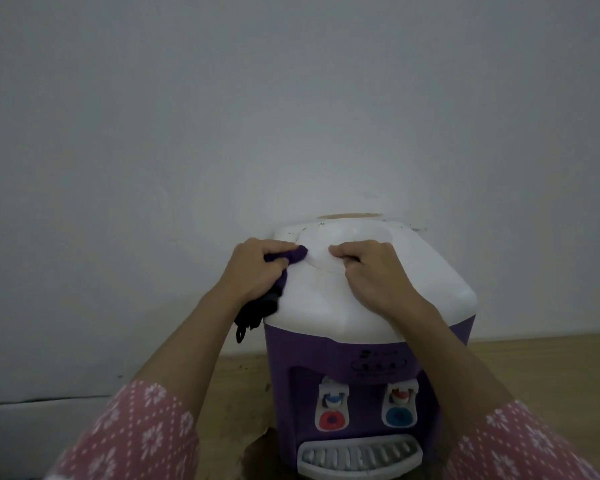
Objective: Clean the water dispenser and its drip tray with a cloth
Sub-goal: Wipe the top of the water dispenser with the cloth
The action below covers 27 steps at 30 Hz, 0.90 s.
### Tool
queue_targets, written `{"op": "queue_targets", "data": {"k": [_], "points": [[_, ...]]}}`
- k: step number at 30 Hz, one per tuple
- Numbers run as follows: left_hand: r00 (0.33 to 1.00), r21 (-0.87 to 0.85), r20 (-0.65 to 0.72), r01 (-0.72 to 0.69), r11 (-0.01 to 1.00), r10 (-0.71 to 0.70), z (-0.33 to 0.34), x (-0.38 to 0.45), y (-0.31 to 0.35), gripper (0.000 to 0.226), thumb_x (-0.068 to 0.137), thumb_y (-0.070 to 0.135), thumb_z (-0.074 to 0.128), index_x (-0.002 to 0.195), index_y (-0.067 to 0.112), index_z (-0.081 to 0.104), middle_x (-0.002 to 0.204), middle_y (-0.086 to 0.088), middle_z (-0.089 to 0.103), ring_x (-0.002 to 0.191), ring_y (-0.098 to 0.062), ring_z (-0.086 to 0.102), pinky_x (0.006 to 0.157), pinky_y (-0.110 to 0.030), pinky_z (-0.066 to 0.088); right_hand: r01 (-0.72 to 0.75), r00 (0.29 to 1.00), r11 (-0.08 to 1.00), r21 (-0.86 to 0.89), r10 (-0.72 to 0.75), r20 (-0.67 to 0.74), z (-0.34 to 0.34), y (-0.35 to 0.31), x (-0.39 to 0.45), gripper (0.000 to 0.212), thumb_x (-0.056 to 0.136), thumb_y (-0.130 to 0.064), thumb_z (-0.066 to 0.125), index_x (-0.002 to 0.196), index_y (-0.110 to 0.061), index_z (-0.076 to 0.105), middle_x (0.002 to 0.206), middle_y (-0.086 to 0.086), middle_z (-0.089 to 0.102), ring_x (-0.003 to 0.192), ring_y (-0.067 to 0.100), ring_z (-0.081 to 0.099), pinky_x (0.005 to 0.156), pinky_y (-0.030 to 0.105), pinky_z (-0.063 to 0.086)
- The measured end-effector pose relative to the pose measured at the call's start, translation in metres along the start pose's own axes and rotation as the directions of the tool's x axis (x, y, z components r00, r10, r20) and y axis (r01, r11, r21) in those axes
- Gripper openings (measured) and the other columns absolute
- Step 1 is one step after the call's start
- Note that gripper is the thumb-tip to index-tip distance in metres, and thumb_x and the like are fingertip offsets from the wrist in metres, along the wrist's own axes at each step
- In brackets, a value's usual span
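A water dispenser [430, 271] with a white top and a purple body stands against the wall. My left hand [253, 268] grips a dark purple cloth [291, 256] and holds it on the top's left side; the cloth's dark tail hangs over the left edge. My right hand [368, 271] rests on the top with its fingers curled at the rim of the round recess. On the front, a red tap [333, 408] and a blue tap [400, 405] sit above a grey slotted drip tray [359, 455].
The dispenser sits on a wooden table [534, 355] that runs to the right and left of it. A plain pale wall [291, 116] stands directly behind. A brown patch [350, 215] shows on the wall just above the dispenser's back edge.
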<state>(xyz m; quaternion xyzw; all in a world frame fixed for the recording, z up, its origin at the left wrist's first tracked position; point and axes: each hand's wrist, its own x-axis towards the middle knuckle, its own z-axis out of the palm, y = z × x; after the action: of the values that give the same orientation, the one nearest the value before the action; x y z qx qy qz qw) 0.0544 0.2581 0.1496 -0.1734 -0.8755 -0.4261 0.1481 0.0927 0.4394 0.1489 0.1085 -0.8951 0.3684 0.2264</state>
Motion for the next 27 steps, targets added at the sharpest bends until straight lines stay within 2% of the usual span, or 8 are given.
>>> {"op": "queue_targets", "data": {"k": [4, 5, 7, 9, 14, 17, 22, 27], "points": [[1.000, -0.040, 0.007, 0.030, 0.999, -0.030, -0.003, 0.008, -0.008, 0.035, 0.086, 0.003, 0.054, 0.113, 0.020, 0.066, 0.110, 0.010, 0.062, 0.097, -0.003, 0.053, 0.067, 0.007, 0.035, -0.014, 0.997, 0.996, -0.085, 0.021, 0.081, -0.010, 0.000, 0.018, 0.034, 0.085, -0.004, 0.044, 0.106, -0.016, 0.068, 0.116, -0.002, 0.065, 0.092, 0.010, 0.057, 0.073, 0.015, 0.042], [1.000, -0.053, 0.023, -0.001, 0.999, 0.002, -0.004, 0.007, -0.011, 0.035, 0.086, 0.002, 0.055, 0.113, 0.021, 0.066, 0.111, 0.012, 0.062, 0.100, -0.002, 0.054, 0.072, 0.007, 0.035, -0.006, 0.996, 0.992, -0.124, 0.017, 0.086, -0.011, 0.000, 0.027, 0.032, 0.084, -0.006, 0.046, 0.103, -0.017, 0.069, 0.114, -0.003, 0.065, 0.091, 0.010, 0.057, 0.073, 0.017, 0.042], [0.997, -0.085, 0.040, -0.061, 0.995, 0.064, -0.005, 0.004, -0.018, 0.035, 0.086, 0.002, 0.057, 0.112, 0.023, 0.067, 0.114, 0.012, 0.061, 0.105, -0.002, 0.053, 0.080, 0.004, 0.035, 0.020, 0.995, 0.983, -0.182, -0.001, 0.104, -0.009, 0.000, 0.043, 0.027, 0.086, -0.011, 0.048, 0.104, -0.018, 0.067, 0.115, -0.003, 0.064, 0.102, 0.015, 0.055, 0.087, 0.026, 0.043], [0.996, -0.092, 0.035, -0.083, 0.992, 0.086, -0.005, 0.007, -0.025, 0.034, 0.086, 0.004, 0.058, 0.110, 0.026, 0.067, 0.115, 0.010, 0.062, 0.107, -0.002, 0.052, 0.084, 0.001, 0.035, 0.047, 0.987, 0.987, -0.156, -0.022, 0.161, -0.001, 0.000, 0.060, 0.024, 0.089, -0.015, 0.049, 0.106, -0.019, 0.065, 0.114, -0.003, 0.062, 0.106, 0.015, 0.053, 0.093, 0.027, 0.040], [0.999, -0.108, 0.018, -0.039, 0.993, 0.041, -0.003, 0.029, -0.035, 0.033, 0.087, 0.005, 0.056, 0.112, 0.023, 0.066, 0.115, 0.007, 0.062, 0.107, -0.007, 0.053, 0.090, -0.011, 0.038, 0.148, 0.958, 0.980, -0.131, -0.109, 0.266, 0.010, -0.002, 0.086, 0.020, 0.084, -0.007, 0.052, 0.087, -0.014, 0.070, 0.095, -0.002, 0.060, 0.093, 0.015, 0.056, 0.082, 0.024, 0.042], [1.000, -0.128, 0.021, -0.017, 0.992, 0.020, -0.003, 0.046, -0.039, 0.033, 0.087, 0.003, 0.055, 0.111, 0.021, 0.067, 0.114, 0.008, 0.064, 0.100, 0.000, 0.055, 0.082, 0.000, 0.038, 0.118, 0.953, 0.992, -0.051, -0.099, 0.286, 0.008, -0.001, 0.093, 0.016, 0.080, -0.009, 0.058, 0.076, -0.013, 0.072, 0.092, -0.007, 0.061, 0.088, 0.011, 0.056, 0.078, 0.019, 0.040], [0.997, -0.119, 0.041, 0.063, 0.991, -0.058, 0.002, 0.075, -0.042, 0.032, 0.087, 0.003, 0.053, 0.111, 0.017, 0.068, 0.112, 0.008, 0.065, 0.099, -0.002, 0.056, 0.076, 0.005, 0.037, 0.055, 0.958, 0.998, -0.017, -0.048, 0.281, 0.007, 0.008, 0.108, 0.017, 0.079, -0.006, 0.058, 0.079, -0.015, 0.072, 0.090, -0.005, 0.066, 0.085, 0.006, 0.056, 0.072, 0.008, 0.038], [0.995, -0.212, 0.091, -0.009, 0.977, 0.029, -0.009, 0.071, -0.043, 0.040, 0.077, -0.005, 0.062, 0.092, 0.031, 0.072, 0.096, 0.016, 0.066, 0.089, 0.012, 0.057, 0.076, 0.000, 0.040, 0.063, 0.972, 0.992, -0.113, -0.035, 0.231, 0.006, 0.023, 0.116, 0.019, 0.079, -0.004, 0.058, 0.092, -0.008, 0.070, 0.101, 0.004, 0.065, 0.089, 0.011, 0.055, 0.079, 0.016, 0.038]]}}
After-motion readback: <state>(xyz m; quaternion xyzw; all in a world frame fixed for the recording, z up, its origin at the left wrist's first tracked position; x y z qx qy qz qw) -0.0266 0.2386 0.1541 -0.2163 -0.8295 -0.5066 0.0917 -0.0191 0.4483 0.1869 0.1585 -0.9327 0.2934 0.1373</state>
